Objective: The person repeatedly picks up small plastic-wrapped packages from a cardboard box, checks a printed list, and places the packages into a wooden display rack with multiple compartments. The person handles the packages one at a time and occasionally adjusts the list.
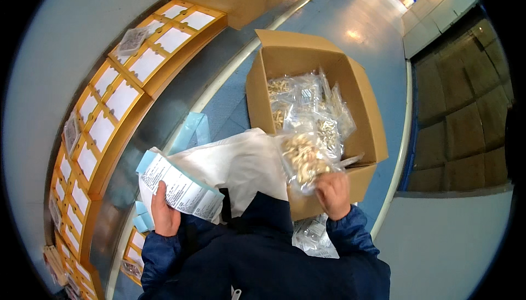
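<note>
Firstly, the cardboard box (364, 108) is opened at the top, and its left side is separated from the row of yellow boxes (186, 59) by a pale rail and a strip of blue floor (356, 42). Beyond the far edge of the carton, and along its right side, more of this floor is seen. The two hands are kept well apart. By the left hand (165, 212), a strip of labels (183, 187) is gripped, with the thumb laid on its front; the other fingers are mostly hidden. By the right hand (333, 195), closed at the fingertips, the near edge of a clear bag (303, 157) is pinched. This bag is held over the near left part of the carton; it is slightly blurred and filled with pale, beige curved pieces.
</note>
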`<move>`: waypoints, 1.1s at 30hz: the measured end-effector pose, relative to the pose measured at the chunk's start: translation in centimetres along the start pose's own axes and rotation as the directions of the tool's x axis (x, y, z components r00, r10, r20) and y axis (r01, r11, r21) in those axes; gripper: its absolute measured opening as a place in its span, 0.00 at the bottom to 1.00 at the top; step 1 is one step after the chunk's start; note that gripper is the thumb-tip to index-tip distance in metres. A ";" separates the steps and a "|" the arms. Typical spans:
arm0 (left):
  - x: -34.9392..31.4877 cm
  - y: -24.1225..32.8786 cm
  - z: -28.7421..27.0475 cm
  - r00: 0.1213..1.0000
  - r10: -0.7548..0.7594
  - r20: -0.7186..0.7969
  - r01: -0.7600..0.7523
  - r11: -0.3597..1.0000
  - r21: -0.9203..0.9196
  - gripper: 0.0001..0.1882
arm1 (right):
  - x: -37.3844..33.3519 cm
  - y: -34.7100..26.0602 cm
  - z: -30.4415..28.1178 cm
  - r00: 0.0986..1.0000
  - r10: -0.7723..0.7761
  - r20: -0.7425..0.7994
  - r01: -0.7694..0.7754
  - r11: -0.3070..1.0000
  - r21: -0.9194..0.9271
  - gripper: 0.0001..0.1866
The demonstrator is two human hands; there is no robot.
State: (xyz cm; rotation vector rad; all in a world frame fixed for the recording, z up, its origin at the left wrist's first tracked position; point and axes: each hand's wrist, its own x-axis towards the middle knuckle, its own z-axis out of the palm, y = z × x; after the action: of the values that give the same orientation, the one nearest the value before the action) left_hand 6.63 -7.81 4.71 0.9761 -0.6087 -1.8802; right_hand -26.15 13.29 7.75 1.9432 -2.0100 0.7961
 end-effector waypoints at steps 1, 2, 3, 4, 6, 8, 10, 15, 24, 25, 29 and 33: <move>-0.1 0.0 0.0 1.000 0.012 0.008 -0.012 1.000 -0.003 0.20 | 0.2 -1.0 -0.3 0.998 -0.059 -0.010 0.059 0.997 0.043 0.13; -0.2 0.1 0.0 1.000 0.025 0.014 -0.025 1.000 -0.006 0.20 | 0.4 -1.9 -0.3 0.996 -0.088 -0.028 0.090 0.993 0.075 0.13; -0.4 0.3 -0.2 0.999 0.031 0.019 -0.030 0.999 -0.015 0.20 | 0.6 -2.8 -0.3 0.992 -0.115 -0.047 0.119 0.987 0.109 0.14; -0.5 0.4 -0.4 0.999 0.037 0.023 -0.036 0.999 -0.023 0.20 | 0.7 -3.4 -0.4 0.988 -0.141 -0.065 0.150 0.978 0.143 0.14; -0.7 0.5 -0.8 0.998 0.052 0.025 -0.051 0.998 -0.032 0.20 | 0.8 -4.9 -0.2 0.996 0.042 -0.078 -0.016 0.952 0.307 0.13; -1.2 0.7 -1.1 0.997 0.078 0.012 -0.078 0.997 -0.027 0.20 | 0.8 -6.6 1.1 0.931 0.352 -0.094 -0.258 0.820 0.512 0.13; -1.6 0.6 -1.4 0.998 0.042 0.039 -0.042 0.999 -0.017 0.20 | -1.7 -6.3 3.9 0.729 0.676 0.105 -0.515 0.441 0.735 0.14; -2.3 -1.1 -1.4 0.994 0.003 0.114 -0.017 0.993 0.120 0.17 | -7.1 -7.0 9.0 0.311 0.744 0.591 -0.582 -0.342 0.737 0.13; -1.0 -1.4 -0.7 0.983 -0.063 0.173 0.027 0.979 0.203 0.15 | -9.0 -9.4 9.1 0.202 0.618 0.759 -0.614 -0.524 0.590 0.09; -0.9 -1.7 -0.6 0.981 -0.067 0.180 0.029 0.978 0.204 0.15 | -9.3 -9.0 8.5 0.209 0.561 0.801 -0.697 -0.489 0.524 0.10; -0.5 -1.6 0.1 0.956 -0.124 0.265 0.027 0.940 0.341 0.15 | -8.7 -7.0 4.4 0.295 0.456 0.840 -0.949 0.041 0.311 0.09; -1.2 -1.9 0.3 0.916 -0.233 0.327 0.034 0.857 0.514 0.15 | -0.4 -9.6 0.6 0.838 0.406 0.364 -0.543 0.683 0.489 0.06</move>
State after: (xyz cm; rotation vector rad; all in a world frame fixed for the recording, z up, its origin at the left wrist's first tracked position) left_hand 5.79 -5.83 3.97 0.9950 -1.3469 -2.1068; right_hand -16.62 13.61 9.18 1.8404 -2.7303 1.5321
